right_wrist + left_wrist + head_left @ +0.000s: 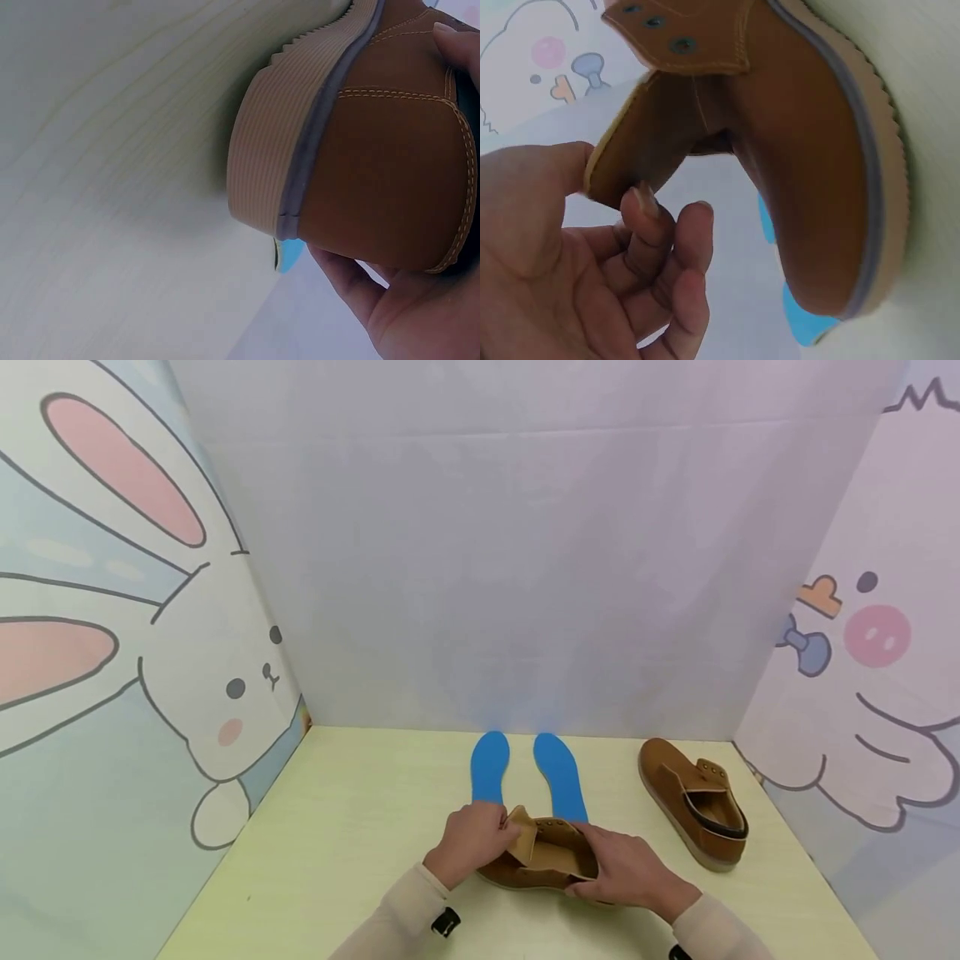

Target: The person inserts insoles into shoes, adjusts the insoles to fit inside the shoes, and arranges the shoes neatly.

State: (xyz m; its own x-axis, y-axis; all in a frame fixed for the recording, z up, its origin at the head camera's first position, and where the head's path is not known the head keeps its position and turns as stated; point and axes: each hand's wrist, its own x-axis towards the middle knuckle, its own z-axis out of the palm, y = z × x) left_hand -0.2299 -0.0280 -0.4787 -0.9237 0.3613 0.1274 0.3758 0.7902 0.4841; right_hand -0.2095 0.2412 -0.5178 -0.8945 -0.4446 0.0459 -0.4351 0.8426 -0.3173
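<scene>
Between the two hands, near the table's front, lies a brown leather shoe, its toe to the left and its opening facing up. My left hand pinches the shoe's tongue between thumb and index finger and holds it lifted toward the toe. Around the heel end curls my right hand, its thumb on the near side and fingers on the far side. The right wrist view shows the stitched heel and ridged sole in that grip. The tan inside of the shoe shows from above.
Two blue insoles, one on the left and one on the right, lie behind the shoe. A second brown shoe rests at the right, toe pointing back. Cloth walls stand behind and on both sides of the pale table.
</scene>
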